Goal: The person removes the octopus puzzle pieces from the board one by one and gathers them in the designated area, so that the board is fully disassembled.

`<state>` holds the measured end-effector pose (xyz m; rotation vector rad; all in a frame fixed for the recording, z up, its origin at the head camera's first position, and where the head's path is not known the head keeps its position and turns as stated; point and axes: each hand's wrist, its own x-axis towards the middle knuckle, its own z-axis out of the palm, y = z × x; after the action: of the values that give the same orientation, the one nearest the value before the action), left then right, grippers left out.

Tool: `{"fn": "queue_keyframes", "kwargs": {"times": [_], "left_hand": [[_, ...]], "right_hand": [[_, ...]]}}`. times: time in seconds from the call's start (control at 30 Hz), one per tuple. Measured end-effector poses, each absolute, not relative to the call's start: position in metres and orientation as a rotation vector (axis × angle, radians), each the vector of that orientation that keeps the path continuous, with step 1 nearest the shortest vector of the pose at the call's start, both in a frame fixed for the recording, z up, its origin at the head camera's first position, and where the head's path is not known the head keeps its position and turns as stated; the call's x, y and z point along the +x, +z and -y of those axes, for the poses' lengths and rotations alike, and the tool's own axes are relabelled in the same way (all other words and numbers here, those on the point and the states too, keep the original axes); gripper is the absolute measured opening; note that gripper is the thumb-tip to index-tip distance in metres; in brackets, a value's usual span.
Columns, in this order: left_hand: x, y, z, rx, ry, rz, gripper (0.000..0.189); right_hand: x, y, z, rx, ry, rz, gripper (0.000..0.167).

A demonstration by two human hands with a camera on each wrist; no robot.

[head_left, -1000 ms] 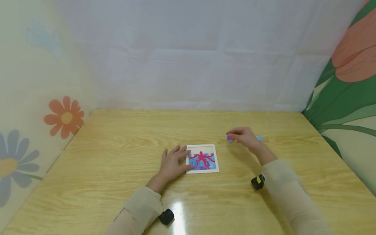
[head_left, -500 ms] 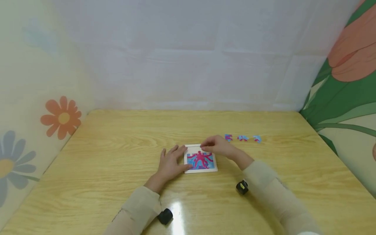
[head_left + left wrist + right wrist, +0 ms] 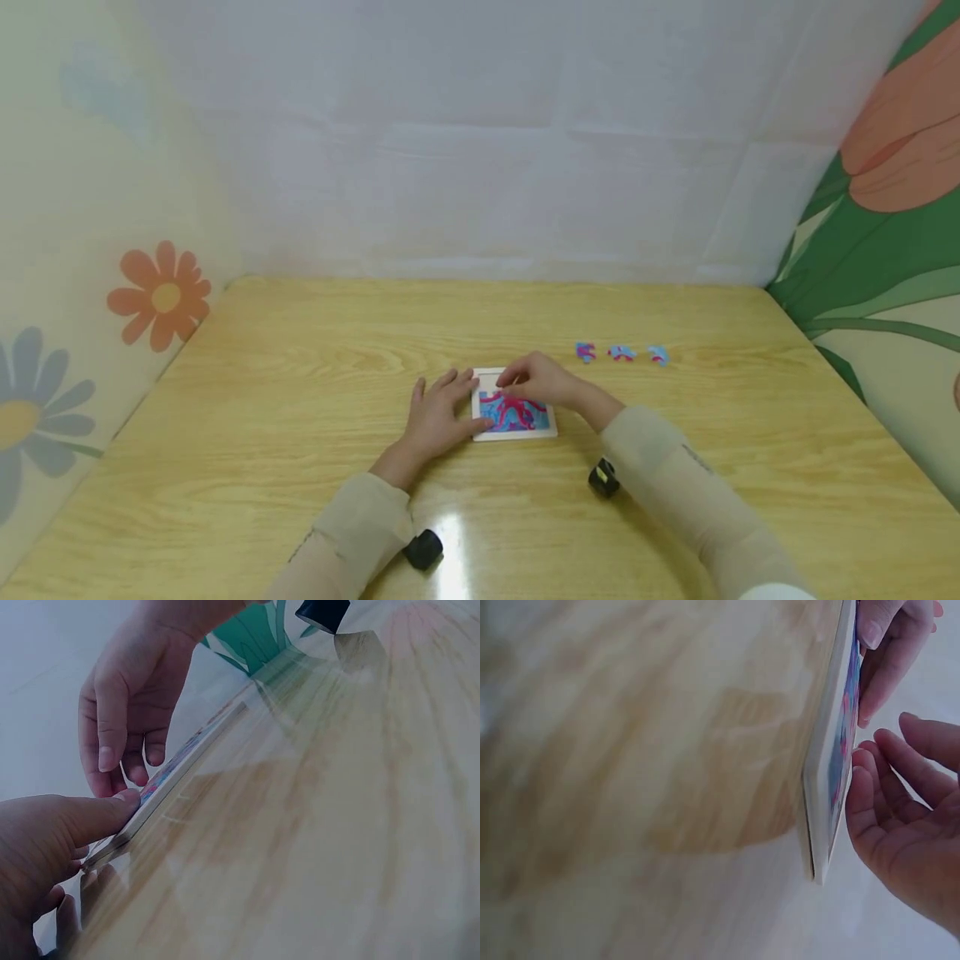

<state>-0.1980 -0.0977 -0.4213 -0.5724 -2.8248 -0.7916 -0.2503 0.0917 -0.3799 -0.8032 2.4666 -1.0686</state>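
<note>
Both hands were at a small square puzzle board (image 3: 553, 421) near the middle of a wood-grained table (image 3: 300, 433). From the head view, the left hand (image 3: 441, 421) lay with its fingers spread along the board's left side, its thumb resting on the lower left corner and its fingertips at the upper left. The right hand (image 3: 546, 382) reached in from the other side, fingers bent and thumb near forefinger over the upper part of the board; whether a piece was pinched there could not be told. Within the white rim, a pink octopus on blue filled the lower part, and a pale bare patch showed at the upper left. Beyond the board to the right, three loose pieces (image 3: 622, 353) in blue and pink lay in a row, apart from one another. Pale sleeves (image 3: 367, 512) covered both arms, with a black block (image 3: 423, 550) at each wrist. Flowers (image 3: 165, 297) decorated the left wall, and a white cloth (image 3: 480, 150) hung behind. From the left wrist, the board appeared nearly edge-on, the left thumb on its rim and the right fingers pointing down at its face. From the right wrist, the right fingers curved toward the board, the left hand above them.
</note>
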Motion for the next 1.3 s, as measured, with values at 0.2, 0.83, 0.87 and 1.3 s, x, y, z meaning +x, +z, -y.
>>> {"fn": "queue_keyframes", "kwargs": {"times": [0.2,0.83,0.87,1.3], "left_hand": [[-0.198,-0.422,0.098,-0.584,-0.767,2.85,0.064],[-0.197,-0.422,0.098,-0.581,-0.784,2.882,0.066],[-0.197,-0.422,0.098,-0.583,-0.786,2.879,0.066],[-0.198,-0.421,0.099,-0.595,-0.76,2.852,0.066]], "right_hand": [[-0.251,-0.385,-0.089,-0.867,-1.073,-2.459,0.015],[-0.245,-0.392,-0.084,-0.92,-1.045,-2.524,0.017],[-0.245,-0.392,-0.084,-0.941,-1.032,-2.53,0.017],[-0.244,-0.391,-0.084,-1.033,-0.936,-2.577,0.02]]}}
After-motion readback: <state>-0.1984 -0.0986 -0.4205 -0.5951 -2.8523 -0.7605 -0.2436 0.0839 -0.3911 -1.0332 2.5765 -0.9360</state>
